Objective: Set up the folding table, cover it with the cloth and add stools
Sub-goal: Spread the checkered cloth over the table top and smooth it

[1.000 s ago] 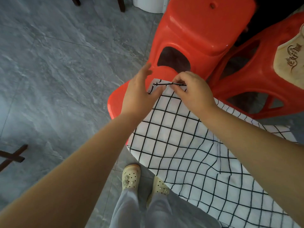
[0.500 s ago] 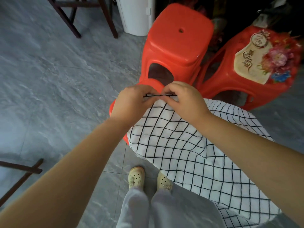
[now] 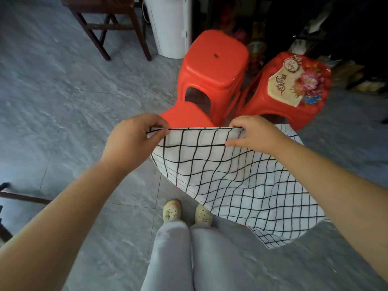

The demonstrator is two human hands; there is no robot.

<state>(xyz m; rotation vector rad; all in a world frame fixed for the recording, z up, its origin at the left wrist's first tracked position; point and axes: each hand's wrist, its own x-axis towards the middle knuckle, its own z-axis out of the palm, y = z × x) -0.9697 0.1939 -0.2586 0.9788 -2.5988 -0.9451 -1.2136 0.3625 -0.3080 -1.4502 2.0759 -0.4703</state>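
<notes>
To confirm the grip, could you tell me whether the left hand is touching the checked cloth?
Touching. The head view shows the left hand pinching the top edge of the checked cloth between thumb and fingers.

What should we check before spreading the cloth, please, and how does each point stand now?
1. Left hand pinches the cloth by its top edge: ok.
2. Right hand grips the same edge: ok.
3. Edge taut between the hands: ok.
4. Cloth fully unfolded: not ok, a second layer shows at its lower end.
5. Table set up: cannot tell, none in view.
6. Stools at hand: ok, red ones stand just ahead.
</notes>
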